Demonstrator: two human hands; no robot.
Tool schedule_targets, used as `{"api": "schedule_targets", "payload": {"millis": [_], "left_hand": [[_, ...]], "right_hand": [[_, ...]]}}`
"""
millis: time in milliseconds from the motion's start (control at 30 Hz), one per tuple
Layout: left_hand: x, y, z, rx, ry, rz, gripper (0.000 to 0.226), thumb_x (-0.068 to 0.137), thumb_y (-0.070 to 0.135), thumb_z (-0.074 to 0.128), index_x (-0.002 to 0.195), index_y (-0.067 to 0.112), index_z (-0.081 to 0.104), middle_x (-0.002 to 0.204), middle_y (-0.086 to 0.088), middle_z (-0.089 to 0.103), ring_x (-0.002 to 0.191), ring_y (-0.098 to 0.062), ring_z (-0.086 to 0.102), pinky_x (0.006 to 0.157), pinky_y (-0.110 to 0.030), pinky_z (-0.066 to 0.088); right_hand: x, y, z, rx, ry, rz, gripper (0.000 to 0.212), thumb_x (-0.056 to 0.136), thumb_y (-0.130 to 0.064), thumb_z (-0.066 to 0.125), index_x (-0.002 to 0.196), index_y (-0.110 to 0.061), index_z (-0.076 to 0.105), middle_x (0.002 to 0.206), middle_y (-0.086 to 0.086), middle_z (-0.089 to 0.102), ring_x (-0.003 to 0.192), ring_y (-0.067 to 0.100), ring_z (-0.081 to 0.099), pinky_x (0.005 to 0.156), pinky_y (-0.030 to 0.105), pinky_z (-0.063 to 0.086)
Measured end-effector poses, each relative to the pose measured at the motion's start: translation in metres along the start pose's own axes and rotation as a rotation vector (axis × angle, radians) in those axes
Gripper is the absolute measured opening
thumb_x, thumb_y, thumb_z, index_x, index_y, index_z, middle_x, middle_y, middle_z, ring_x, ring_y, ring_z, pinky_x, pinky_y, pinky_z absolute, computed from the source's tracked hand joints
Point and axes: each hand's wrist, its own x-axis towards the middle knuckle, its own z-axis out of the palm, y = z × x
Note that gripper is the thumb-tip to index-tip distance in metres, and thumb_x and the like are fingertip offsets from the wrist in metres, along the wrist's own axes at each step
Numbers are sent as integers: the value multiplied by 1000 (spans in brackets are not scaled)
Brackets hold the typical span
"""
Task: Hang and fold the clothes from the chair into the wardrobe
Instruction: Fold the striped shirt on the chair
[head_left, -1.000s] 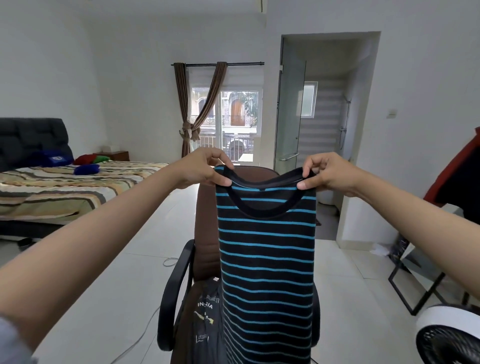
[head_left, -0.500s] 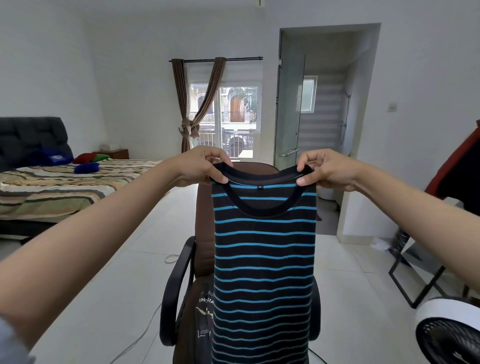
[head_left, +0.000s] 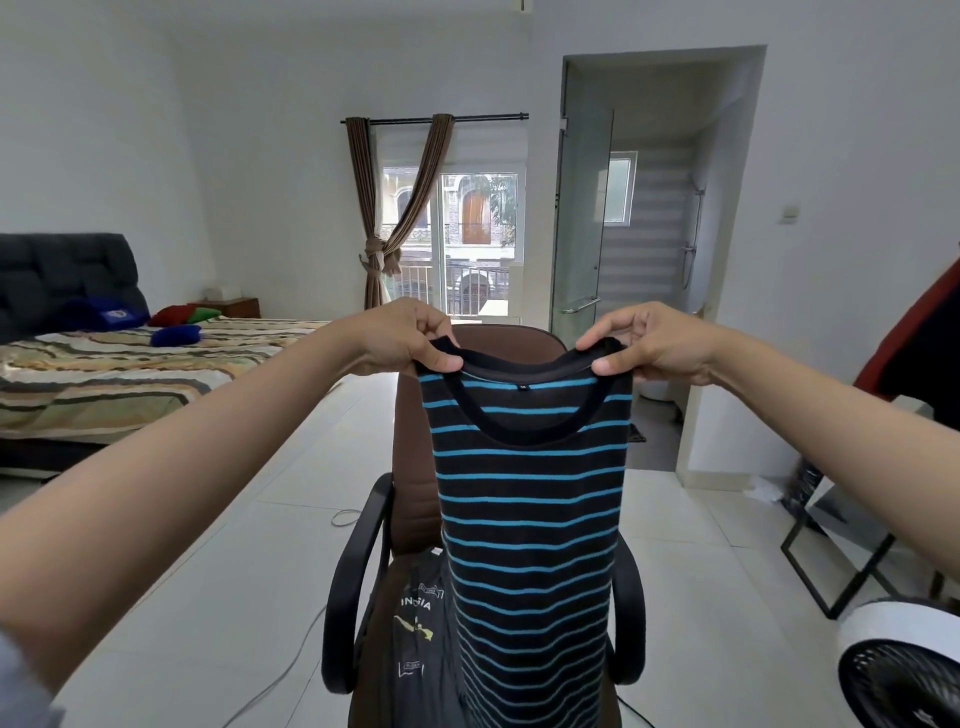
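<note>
A black knit shirt with thin blue stripes (head_left: 530, 499) hangs flat before the brown padded office chair (head_left: 410, 467), its ribbed collar pinched at each side by the left hand (head_left: 410, 338) and right hand (head_left: 649, 343). A dark printed garment (head_left: 418, 634) lies crumpled on the seat.

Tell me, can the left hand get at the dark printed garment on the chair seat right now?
Probably not yet: the left hand is pinching the striped shirt, which hangs beside the dark printed garment.
</note>
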Motion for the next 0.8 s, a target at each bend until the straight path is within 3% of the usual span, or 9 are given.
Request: {"api": "schedule_targets", "payload": {"millis": [100, 200, 433, 467, 533, 600, 733, 800], "left_hand": [[2, 0, -2, 18, -5, -6, 19, 81, -3, 65, 71, 8, 54, 80, -12, 64, 84, -24, 68, 67, -29, 59], [4, -2, -1, -33, -3, -2, 17, 84, -2, 62, 76, 8, 50, 84, -13, 63, 85, -23, 67, 71, -31, 59], [4, -1, -4, -63, -17, 22, 15, 83, -6, 61, 78, 7, 55, 78, -8, 68, 82, -21, 69, 66, -28, 58], [4, 0, -5, -48, -26, 20, 14, 82, -5, 62, 79, 7, 56, 76, -6, 69, 81, -21, 70, 66, -28, 58], [4, 1, -6, -10, -41, 12, 11, 82, -3, 63, 82, 7, 60, 77, -5, 71, 81, -21, 71, 66, -29, 59], [4, 1, -5, 34, -47, 8, 9, 81, 0, 65, 84, 8, 62, 81, -6, 71, 83, -22, 71, 66, -30, 59], [4, 4, -5, 97, -30, 13, 8, 81, 3, 67, 84, 10, 64, 83, -6, 70, 82, -21, 70, 61, -26, 57], [4, 3, -6, 77, -15, 24, 9, 81, 2, 67, 85, 9, 64, 85, -7, 68, 82, -22, 69, 59, -25, 57]], "right_hand": [[2, -1, 1, 28, -8, -9, 25, 69, 6, 70, 92, -6, 67, 102, 14, 68, 84, 22, 71, 65, 23, 58], [3, -2, 3, 78, 5, -20, 22, 79, 15, 60, 91, -4, 64, 95, 12, 68, 81, 21, 72, 63, 22, 57], [7, 4, -4, 57, -80, 44, 40, 79, 6, 64, 118, -5, 62, 109, 12, 69, 99, 27, 68, 77, 31, 59], [7, 4, -4, 3, -78, 60, 37, 79, 3, 67, 115, -4, 64, 104, 11, 71, 94, 24, 69, 76, 28, 58], [6, 4, -3, -87, -35, 76, 25, 79, 2, 68, 103, -5, 69, 82, 3, 73, 70, 14, 66, 56, 15, 52], [5, 4, -2, -142, -9, 76, 18, 80, 3, 68, 94, -8, 70, 68, -3, 69, 57, 8, 57, 47, 13, 43], [6, 6, -4, -174, 5, 66, 15, 79, 0, 70, 89, -11, 71, 74, 0, 70, 70, 18, 61, 61, 25, 46], [4, 4, -4, -156, 13, 52, 16, 80, 0, 69, 90, -13, 70, 76, 1, 71, 69, 19, 63, 53, 23, 48]]}}
